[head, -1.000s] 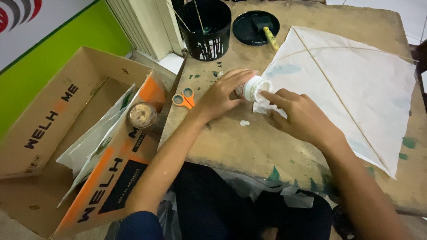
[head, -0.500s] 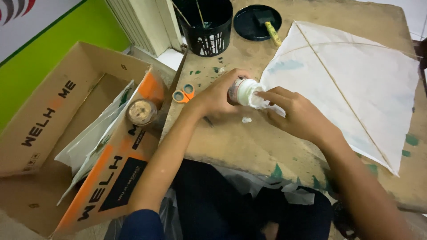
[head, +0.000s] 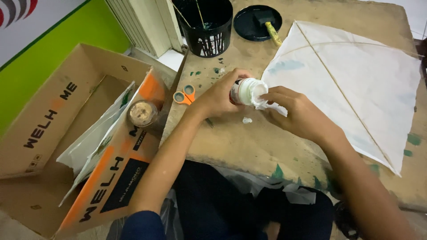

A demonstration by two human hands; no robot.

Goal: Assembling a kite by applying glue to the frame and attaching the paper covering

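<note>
On a worn, paint-flecked wooden table (head: 249,146) seen from above, a person's two bare hands met near the middle. Their left hand (head: 218,95) curled its fingers around a small white bottle (head: 245,91) lying on its side above the table, while the right hand (head: 297,114) pinched a crumpled scrap of white paper (head: 267,104) against the bottle's open end. A tiny white paper crumb (head: 247,120) lay on the wood just below the hands. To the right, a large white kite (head: 356,84) with thin crossed sticks covered much of the table. At the far edge stood a black bucket (head: 209,26) holding sticks, and beside it a round black lid (head: 255,22) carrying a yellow-handled brush (head: 272,32). Small orange-handled scissors (head: 184,95) rested near the left edge of the table. Left of the table, an open cardboard box (head: 66,133) held white sheets, with a round tape roll (head: 142,113) sitting on its flap. Beyond it rose a green wall (head: 49,58).
</note>
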